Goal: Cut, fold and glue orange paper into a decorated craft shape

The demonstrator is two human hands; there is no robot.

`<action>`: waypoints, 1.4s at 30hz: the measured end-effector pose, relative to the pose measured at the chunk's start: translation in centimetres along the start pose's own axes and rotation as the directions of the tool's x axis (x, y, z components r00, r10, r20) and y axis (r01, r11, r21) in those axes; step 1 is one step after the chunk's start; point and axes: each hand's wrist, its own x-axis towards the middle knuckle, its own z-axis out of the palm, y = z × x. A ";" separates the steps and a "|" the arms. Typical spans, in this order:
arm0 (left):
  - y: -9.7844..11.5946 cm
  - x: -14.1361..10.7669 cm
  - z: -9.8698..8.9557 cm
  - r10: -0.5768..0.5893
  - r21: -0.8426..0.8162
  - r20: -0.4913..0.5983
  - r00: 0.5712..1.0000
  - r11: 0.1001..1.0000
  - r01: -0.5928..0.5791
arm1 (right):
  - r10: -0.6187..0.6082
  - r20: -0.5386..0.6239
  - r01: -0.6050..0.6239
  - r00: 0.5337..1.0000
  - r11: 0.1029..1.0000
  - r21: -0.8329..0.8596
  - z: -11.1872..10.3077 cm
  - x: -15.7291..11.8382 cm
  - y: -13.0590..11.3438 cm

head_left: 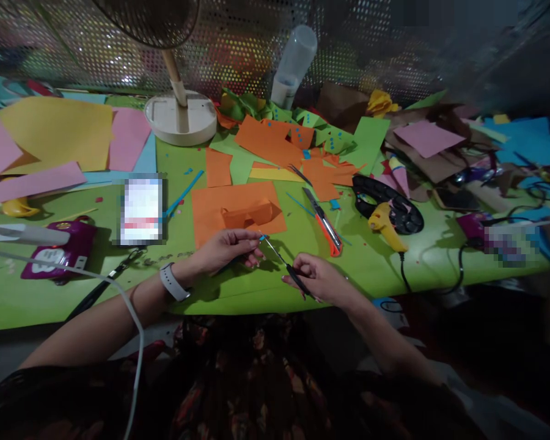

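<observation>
My left hand (231,249), a pale watch on its wrist, pinches a small blue piece of paper (263,237) between thumb and fingertips. Black-handled scissors (297,280) are gripped in my right hand (318,278), with the metal blades pointing up-left. Their tips meet the blue paper at my left fingertips. Just beyond my hands lies an orange sheet (206,211) with a folded orange paper piece (247,214) on it. A cutter knife with an orange-red body (327,229) rests to the right of the orange sheet.
A fan base (181,119) stands at the back, near a tilted clear bottle (296,64). A phone (141,211) and purple device (59,247) lie left. Toward the right are a yellow glue gun (387,226) and black tray (410,211). Coloured paper scraps cover the table's back.
</observation>
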 end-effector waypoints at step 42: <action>0.2 0.0 -0.2 -0.086 -0.043 -0.007 0.996 0.995 0.086 | 0.035 -0.057 -0.030 0.998 0.997 0.073 0.0 0.3 0.4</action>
